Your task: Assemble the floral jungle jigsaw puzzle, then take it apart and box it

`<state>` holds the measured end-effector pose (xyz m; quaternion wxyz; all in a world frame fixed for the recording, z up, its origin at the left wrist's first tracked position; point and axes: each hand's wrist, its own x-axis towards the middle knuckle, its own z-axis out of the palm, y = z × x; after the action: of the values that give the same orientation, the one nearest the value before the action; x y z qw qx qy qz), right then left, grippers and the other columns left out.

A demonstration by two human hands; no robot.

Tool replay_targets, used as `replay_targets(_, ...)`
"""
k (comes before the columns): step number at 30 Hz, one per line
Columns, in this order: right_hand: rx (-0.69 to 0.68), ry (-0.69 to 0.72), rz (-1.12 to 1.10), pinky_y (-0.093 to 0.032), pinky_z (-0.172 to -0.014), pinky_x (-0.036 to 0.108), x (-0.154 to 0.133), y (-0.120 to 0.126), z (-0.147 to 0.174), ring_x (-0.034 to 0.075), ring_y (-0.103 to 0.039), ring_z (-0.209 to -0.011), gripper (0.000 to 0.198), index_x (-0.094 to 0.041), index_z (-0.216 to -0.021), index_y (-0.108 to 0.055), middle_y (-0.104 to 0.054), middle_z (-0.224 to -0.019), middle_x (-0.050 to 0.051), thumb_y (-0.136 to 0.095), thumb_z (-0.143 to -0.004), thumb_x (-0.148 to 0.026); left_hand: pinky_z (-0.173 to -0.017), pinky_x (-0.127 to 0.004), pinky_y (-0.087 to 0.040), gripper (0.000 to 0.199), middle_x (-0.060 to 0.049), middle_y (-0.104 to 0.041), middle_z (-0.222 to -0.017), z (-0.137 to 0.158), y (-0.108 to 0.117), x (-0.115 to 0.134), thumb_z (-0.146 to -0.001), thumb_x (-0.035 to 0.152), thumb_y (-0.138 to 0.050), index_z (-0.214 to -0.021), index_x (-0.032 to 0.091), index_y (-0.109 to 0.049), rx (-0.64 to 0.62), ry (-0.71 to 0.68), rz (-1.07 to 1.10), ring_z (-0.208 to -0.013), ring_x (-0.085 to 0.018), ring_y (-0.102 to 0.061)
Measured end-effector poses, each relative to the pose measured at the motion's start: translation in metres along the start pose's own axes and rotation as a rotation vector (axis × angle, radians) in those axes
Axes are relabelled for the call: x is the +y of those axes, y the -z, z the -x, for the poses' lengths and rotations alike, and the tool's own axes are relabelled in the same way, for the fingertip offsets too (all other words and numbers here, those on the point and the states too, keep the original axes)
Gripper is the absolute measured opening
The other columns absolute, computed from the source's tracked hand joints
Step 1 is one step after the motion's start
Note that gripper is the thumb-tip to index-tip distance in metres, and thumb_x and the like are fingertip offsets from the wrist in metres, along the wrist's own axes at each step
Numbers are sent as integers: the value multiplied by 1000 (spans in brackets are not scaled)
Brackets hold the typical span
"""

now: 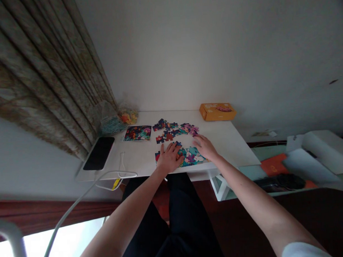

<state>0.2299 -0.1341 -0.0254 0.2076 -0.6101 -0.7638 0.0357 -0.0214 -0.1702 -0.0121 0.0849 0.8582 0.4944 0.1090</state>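
Observation:
My left hand (168,159) lies with its fingers spread over the left part of a joined strip of jigsaw puzzle (191,157) near the table's front edge, hiding some of it. Just to the right, my right hand (205,147) rests with thumb and fingers apart. Its fingertips are at the edge of a purple and pink group of puzzle pieces (190,129). More dark pieces (162,124) lie behind, some joined. A reddish-brown piece (169,136) sits beyond my left fingertips. A picture card (137,133) with a colourful dark design lies to the left.
On the white table (226,149), an orange box (217,111) stands at the back right. A black phone (99,153) and a white cable (128,172) lie at the left. Clear bags (128,114) of pieces stand at the back left by the curtain (40,66).

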Motion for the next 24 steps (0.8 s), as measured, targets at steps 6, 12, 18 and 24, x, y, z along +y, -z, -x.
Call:
replay_targets(6,-42,42,111,-35,-115,55,-12,8,55,32,-51,-136,44,-24,-137,-62,-59,-147,14,-47,-103,-47,-126,-66,-10,62,-6,-34,-168,-13,-1,0,-103,59,-34,-158,31,-42,-64,110,-35,-156,-33,-29)
replay_targets(12,-32,51,135,-35,-110,49,-22,16,51,31,-55,-126,45,-22,-132,-64,-64,-136,15,-49,-102,-51,-124,-69,-13,57,-10,-30,-169,-55,18,-23,-105,49,-31,-156,27,-44,-88,268,-29,-156,-32,-27)
replay_targets(18,-44,40,167,-36,-104,44,-26,21,52,30,-56,-112,41,-21,-125,-66,-68,-118,14,-52,-101,-51,-122,-46,-30,49,-12,-47,-159,-23,22,-17,-104,46,-41,-144,21,-56,90,188,-84,-144,-29,-46)
replay_targets(24,-71,15,188,-36,-100,44,-28,21,43,31,-54,-111,41,-20,-117,-65,-65,-116,15,-52,-100,-55,-105,-46,-41,46,-14,-65,-131,26,19,-1,-103,53,-41,-128,23,-64,86,138,-121,-121,-32,-57)
